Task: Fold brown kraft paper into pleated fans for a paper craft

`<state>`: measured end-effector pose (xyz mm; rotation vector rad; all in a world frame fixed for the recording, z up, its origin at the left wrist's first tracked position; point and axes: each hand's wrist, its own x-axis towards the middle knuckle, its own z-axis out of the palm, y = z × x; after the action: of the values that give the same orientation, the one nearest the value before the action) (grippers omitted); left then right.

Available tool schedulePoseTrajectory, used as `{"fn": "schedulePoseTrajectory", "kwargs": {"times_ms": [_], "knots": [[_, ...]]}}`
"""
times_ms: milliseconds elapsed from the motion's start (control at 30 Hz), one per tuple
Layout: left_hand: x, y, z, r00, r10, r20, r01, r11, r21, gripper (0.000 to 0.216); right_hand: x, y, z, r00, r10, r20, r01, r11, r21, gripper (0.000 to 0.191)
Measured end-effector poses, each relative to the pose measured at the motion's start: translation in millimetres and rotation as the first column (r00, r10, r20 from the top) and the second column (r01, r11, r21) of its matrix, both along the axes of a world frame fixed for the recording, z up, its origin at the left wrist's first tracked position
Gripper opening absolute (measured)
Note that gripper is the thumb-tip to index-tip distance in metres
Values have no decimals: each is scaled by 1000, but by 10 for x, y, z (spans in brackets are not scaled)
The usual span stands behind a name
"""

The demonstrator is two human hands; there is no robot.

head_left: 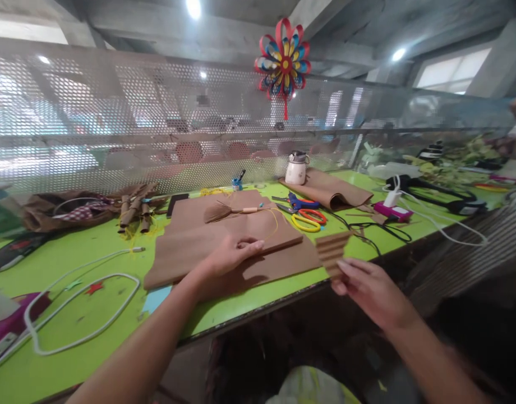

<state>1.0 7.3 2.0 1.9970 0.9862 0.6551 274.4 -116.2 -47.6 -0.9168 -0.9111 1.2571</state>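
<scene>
My right hand [373, 292] pinches a small piece of corrugated brown cardboard [331, 249] between thumb and fingers, just off the table's front edge. My left hand [233, 255] lies on folded brown kraft paper [186, 249], its thumb and index finger stretched to the right and nothing visibly held. Behind that hand, on the same paper, rests a small brown paper tassel [220, 211] with a wrapped neck and yellow thread [277, 221]. Scissors with yellow handles [305, 222], scissors with orange handles [314, 215] and a blue-handled cutting tool [302, 201] lie right of the paper.
A white bottle [296, 168] stands behind, beside rolled brown paper [336, 191]. Rolled paper pieces [136, 210] and a dark phone-like slab [176, 205] are at left. White cables [123, 314] and purple power strips [392, 212] lie on both sides. A perforated screen [136, 118] borders the table.
</scene>
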Motion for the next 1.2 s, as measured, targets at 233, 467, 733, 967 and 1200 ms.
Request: {"fn": "schedulePoseTrajectory", "kwargs": {"times_ms": [233,467,733,967,1200], "knots": [[47,-89,86,995,9,98,-1,996,-88,49,-694,546,150,967,115,226,-120,993,5,22],[56,-78,-9,972,58,227,7,960,-279,29,-861,650,123,942,159,296,-158,987,-24,26],[70,-126,-129,840,141,524,165,854,-494,19,-779,435,120,871,-124,475,48,984,170,25],[48,-98,-67,850,252,464,34,851,-524,23,-714,-377,-180,699,-177,693,-172,899,403,18],[43,-61,-52,881,240,409,-7,869,-495,22,-151,-534,-1598,605,-27,796,91,995,-35,36]]}}
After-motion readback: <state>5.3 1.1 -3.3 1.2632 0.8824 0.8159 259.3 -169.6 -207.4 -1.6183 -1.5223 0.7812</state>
